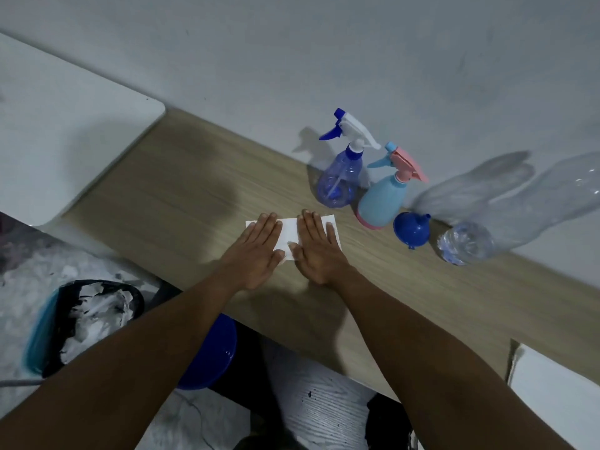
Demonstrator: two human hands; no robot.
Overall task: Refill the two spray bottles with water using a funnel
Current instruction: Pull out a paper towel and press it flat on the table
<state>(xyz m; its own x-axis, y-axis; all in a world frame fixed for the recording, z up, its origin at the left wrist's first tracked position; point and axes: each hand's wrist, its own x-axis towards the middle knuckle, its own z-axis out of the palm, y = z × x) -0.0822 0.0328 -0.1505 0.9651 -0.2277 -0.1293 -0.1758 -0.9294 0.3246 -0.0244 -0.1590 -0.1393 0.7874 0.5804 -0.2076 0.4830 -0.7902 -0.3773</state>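
Note:
Two spray bottles stand against the wall: a clear blue spray bottle (pixel 339 180) with a white and blue trigger head, and to its right a light blue spray bottle (pixel 383 198) with a pink head. A blue funnel (pixel 411 229) lies on its side just right of them. Beside the funnel stands a clear plastic water bottle (pixel 470 240). My left hand (pixel 256 254) and my right hand (pixel 316 251) lie flat, palms down, side by side on a white sheet of paper (pixel 289 233) on the wooden table (pixel 181 196). Neither hand holds anything.
A white board (pixel 65 131) lies on the table's far left end. At the table's near right corner is a white object (pixel 558 394). Below the table's edge are a blue stool (pixel 211 352) and a black bin (pixel 91 319) with torn paper.

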